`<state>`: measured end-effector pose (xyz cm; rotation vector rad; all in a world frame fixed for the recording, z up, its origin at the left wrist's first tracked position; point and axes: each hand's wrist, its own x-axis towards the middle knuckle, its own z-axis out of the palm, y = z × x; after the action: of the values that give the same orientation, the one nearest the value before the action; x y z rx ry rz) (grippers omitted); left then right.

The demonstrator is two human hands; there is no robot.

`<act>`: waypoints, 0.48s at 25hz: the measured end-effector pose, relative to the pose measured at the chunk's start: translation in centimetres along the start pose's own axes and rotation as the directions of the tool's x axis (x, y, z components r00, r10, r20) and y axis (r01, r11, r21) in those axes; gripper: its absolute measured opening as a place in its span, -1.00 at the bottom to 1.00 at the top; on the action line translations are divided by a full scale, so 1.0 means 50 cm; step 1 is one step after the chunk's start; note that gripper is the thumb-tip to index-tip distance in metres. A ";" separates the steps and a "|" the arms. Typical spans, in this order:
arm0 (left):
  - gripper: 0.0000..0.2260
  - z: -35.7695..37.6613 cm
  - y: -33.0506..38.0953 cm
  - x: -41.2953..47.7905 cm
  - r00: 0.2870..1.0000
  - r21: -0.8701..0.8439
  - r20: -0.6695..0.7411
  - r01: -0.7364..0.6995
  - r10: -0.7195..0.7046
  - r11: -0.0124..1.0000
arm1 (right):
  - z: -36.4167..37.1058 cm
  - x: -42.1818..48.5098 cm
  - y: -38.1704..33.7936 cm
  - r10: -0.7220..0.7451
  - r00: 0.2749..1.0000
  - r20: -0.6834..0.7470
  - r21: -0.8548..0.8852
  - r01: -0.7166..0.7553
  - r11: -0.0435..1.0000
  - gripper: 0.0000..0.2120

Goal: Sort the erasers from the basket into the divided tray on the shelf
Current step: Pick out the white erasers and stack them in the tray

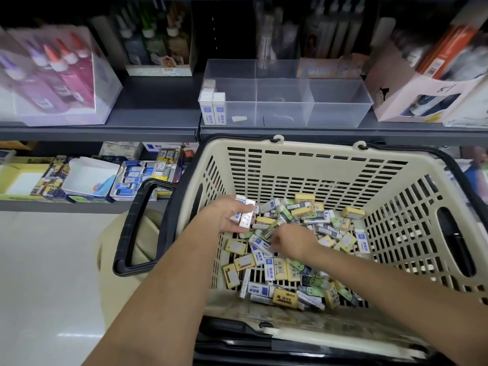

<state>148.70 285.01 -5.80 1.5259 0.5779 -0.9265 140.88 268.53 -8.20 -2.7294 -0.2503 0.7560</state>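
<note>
A cream plastic basket (311, 165) with black handles holds a loose pile of erasers (287, 270) in white-blue, yellow and green wrappers. My left hand (227, 215) is inside the basket at its left wall and grips a small stack of white-blue erasers (244, 215). My right hand (293, 243) reaches into the middle of the pile, its fingers curled down among the erasers; what they pinch is hidden. On the shelf above stands the clear divided tray (338, 101). Its left compartment holds a few upright white-blue erasers (213, 108); the other compartments look bare.
A box of glue bottles (52, 75) stands on the shelf at left, a pink carton (412, 99) at right of the tray. The lower shelf at left carries boxes of erasers (134, 178). The basket's black handle (140, 228) hangs out to the left over pale floor.
</note>
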 end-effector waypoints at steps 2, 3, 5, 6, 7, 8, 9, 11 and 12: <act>-0.85 -0.004 -0.014 -0.001 0.999 0.027 -0.030 0.041 -0.040 0.999 | 0.023 0.008 -0.021 -0.004 1.000 -0.022 -0.247 -0.002 0.969 -0.74; -0.87 -0.003 -0.022 0.000 0.998 0.027 -0.038 0.056 -0.055 0.998 | 0.030 0.011 -0.028 -0.030 0.999 -0.034 -0.332 0.017 0.943 -0.73; -0.88 -0.001 -0.031 -0.001 0.997 0.002 -0.036 0.071 -0.071 0.997 | 0.039 0.012 -0.034 -0.073 0.997 -0.034 -0.390 0.054 0.919 -0.79; -0.89 0.000 -0.033 -0.001 0.997 -0.008 -0.031 0.076 -0.076 0.997 | 0.042 0.011 -0.034 -0.069 0.997 -0.023 -0.381 0.056 0.923 -0.84; -0.89 0.000 -0.034 0.000 0.996 -0.015 -0.028 0.084 -0.085 0.996 | 0.045 0.009 -0.030 -0.047 0.999 -0.015 -0.341 0.039 0.939 -0.88; -0.89 -0.001 -0.035 0.001 0.995 -0.019 -0.029 0.094 -0.095 0.995 | 0.046 0.006 -0.025 -0.003 1.000 -0.014 -0.269 -0.001 0.963 -0.87; -0.89 -0.001 -0.036 0.003 0.994 -0.017 -0.036 0.101 -0.102 0.995 | 0.043 0.004 -0.019 0.055 0.998 -0.023 -0.163 -0.058 0.985 -0.84; -0.89 0.000 -0.036 0.005 0.993 -0.005 -0.060 0.106 -0.106 0.994 | 0.024 0.001 -0.005 0.156 0.984 -0.089 0.101 -0.147 0.984 -0.80; -0.88 0.003 -0.036 0.006 0.993 -0.007 -0.061 0.104 -0.104 0.995 | 0.011 0.001 0.002 0.180 0.973 -0.144 0.226 -0.145 0.963 -0.78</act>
<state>147.40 285.13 -7.05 1.5364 0.7089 -0.9597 140.63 268.59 -8.67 -2.6078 0.0896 0.5591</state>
